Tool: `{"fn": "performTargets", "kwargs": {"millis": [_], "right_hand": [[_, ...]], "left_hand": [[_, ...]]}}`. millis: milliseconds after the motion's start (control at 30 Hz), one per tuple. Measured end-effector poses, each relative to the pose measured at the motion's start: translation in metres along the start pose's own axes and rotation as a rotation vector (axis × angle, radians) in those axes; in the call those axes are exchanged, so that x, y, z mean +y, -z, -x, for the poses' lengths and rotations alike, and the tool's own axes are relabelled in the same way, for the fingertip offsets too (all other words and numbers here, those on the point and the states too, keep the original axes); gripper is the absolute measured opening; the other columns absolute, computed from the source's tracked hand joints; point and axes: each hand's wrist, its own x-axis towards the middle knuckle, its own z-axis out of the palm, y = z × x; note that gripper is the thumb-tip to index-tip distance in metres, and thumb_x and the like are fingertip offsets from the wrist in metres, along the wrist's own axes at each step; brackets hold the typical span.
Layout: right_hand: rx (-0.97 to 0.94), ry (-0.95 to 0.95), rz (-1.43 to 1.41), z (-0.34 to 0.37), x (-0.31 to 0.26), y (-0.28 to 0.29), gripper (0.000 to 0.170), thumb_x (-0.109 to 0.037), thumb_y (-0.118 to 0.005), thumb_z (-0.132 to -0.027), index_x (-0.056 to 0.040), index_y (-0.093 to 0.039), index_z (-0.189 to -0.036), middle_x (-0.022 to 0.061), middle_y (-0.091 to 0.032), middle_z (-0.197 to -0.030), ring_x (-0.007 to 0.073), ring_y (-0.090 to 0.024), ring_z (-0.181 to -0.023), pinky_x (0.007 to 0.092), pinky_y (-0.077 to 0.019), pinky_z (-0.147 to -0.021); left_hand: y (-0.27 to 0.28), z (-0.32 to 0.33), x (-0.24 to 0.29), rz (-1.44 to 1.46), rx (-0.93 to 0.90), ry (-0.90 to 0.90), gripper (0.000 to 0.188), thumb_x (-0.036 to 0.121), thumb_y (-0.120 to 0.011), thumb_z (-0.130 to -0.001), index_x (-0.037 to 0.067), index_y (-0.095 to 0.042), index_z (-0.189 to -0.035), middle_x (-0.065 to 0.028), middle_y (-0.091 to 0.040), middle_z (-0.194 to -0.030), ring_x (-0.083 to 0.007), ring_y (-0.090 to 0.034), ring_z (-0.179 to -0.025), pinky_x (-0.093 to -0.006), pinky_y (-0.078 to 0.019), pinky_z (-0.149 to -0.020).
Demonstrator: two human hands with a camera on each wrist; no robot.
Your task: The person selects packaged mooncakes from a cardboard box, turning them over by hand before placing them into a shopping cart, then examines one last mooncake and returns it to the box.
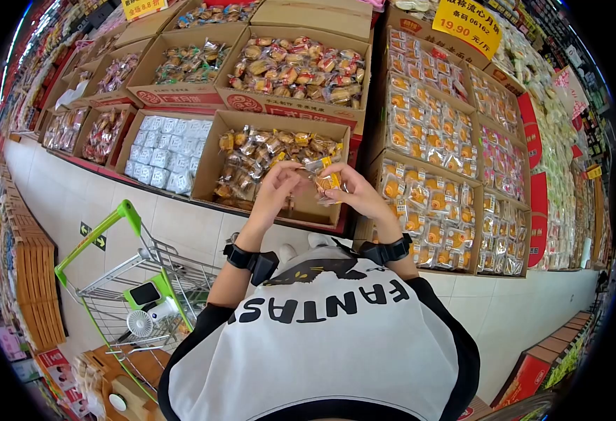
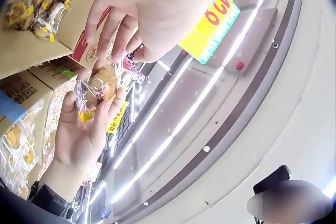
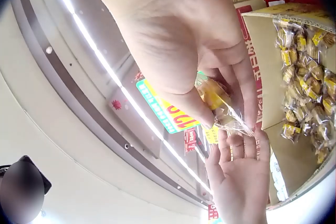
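Observation:
A clear-wrapped pastry with a yellow label (image 1: 327,181) is held up over the front box. My right hand (image 1: 360,196) grips it between thumb and fingers; the left wrist view shows this right hand (image 2: 81,134) palm up around the pastry (image 2: 100,90). My left hand (image 1: 274,193) is beside it, its bent fingertips at the wrapper's edge. Seen from the right wrist, the left hand (image 3: 241,176) has its thumb apart from its fingers, and the fingertips meet the clear end of the wrapper (image 3: 228,116). Similar wrapped pastries (image 1: 252,154) fill much of the cardboard box (image 1: 322,214) below.
White-wrapped packets (image 1: 160,154) lie in a box to the left. More boxes of pastries (image 1: 297,70) stand behind, and trays of packaged cakes (image 1: 431,196) are on the right. A green-handled cart (image 1: 97,238) holding a small fan (image 1: 139,323) stands at lower left.

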Motion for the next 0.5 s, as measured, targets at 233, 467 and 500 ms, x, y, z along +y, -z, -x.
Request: {"fn": "performTargets", "kwargs": {"millis": [233, 467, 500], "right_hand": [[-0.096, 0.075, 0.141, -0.003, 0.001, -0.008, 0.080, 0.000, -0.065, -0.066, -0.0088, -0.020, -0.131, 0.0063, -0.025, -0.132, 0.0161, -0.036, -0.112, 0.0278, -0.0341, -0.090], [-0.038, 0.079, 0.302, -0.004, 0.001, -0.013, 0.093, 0.006, -0.067, -0.060, -0.0111, -0.012, -0.133, 0.0073, -0.019, -0.135, 0.0138, -0.035, -0.109, 0.0273, -0.0351, -0.088], [-0.025, 0.119, 0.327, -0.004, 0.000, -0.015, 0.095, 0.006, -0.067, -0.060, -0.0121, -0.009, -0.134, 0.0083, -0.020, -0.133, 0.0146, -0.037, -0.108, 0.0267, -0.0376, -0.085]], "left_hand": [[0.003, -0.005, -0.011, -0.080, -0.086, 0.039, 0.017, 0.014, -0.048, -0.084, 0.001, -0.052, -0.095, -0.0030, -0.055, -0.089, -0.0096, -0.052, -0.084, -0.0231, -0.0425, -0.074], [0.007, -0.008, -0.012, -0.148, -0.079, -0.047, 0.010, 0.011, -0.050, -0.083, 0.002, -0.052, -0.082, -0.0010, -0.055, -0.078, -0.0080, -0.052, -0.077, -0.0211, -0.0412, -0.073], [0.008, -0.008, -0.013, -0.155, -0.065, -0.049, 0.009, 0.011, -0.050, -0.083, 0.002, -0.052, -0.082, -0.0010, -0.055, -0.077, -0.0077, -0.052, -0.076, -0.0208, -0.0410, -0.073]]}}
